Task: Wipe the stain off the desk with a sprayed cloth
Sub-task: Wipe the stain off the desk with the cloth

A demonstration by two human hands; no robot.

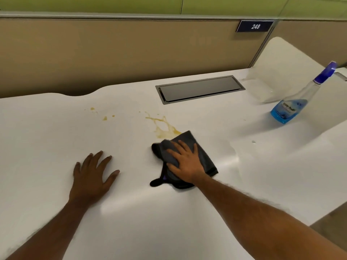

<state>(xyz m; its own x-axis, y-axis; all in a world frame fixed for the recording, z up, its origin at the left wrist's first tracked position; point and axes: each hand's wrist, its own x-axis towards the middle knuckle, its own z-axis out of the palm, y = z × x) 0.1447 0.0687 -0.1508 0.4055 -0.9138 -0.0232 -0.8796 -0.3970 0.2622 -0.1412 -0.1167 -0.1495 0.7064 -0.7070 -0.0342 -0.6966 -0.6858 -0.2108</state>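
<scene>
A yellowish stain [163, 126] spreads over the white desk [56, 139] just beyond a dark grey cloth [203, 156]. My right hand [185, 162] lies flat on the folded cloth, fingers spread, pressing it to the desk; the cloth's far corner touches the stain's near edge. Smaller yellow spots [104, 118] dot the desk further left. My left hand [93, 173] rests palm down on the bare desk, left of the cloth, holding nothing. A spray bottle [298, 100] with blue liquid and a blue nozzle stands at the right.
A grey metal cable hatch [200, 89] is set in the desk behind the stain. A beige partition [112, 53] with a "248" plate [255, 26] closes the back. A clear plastic container [262, 87] sits near the bottle. The desk edge drops off at the lower right.
</scene>
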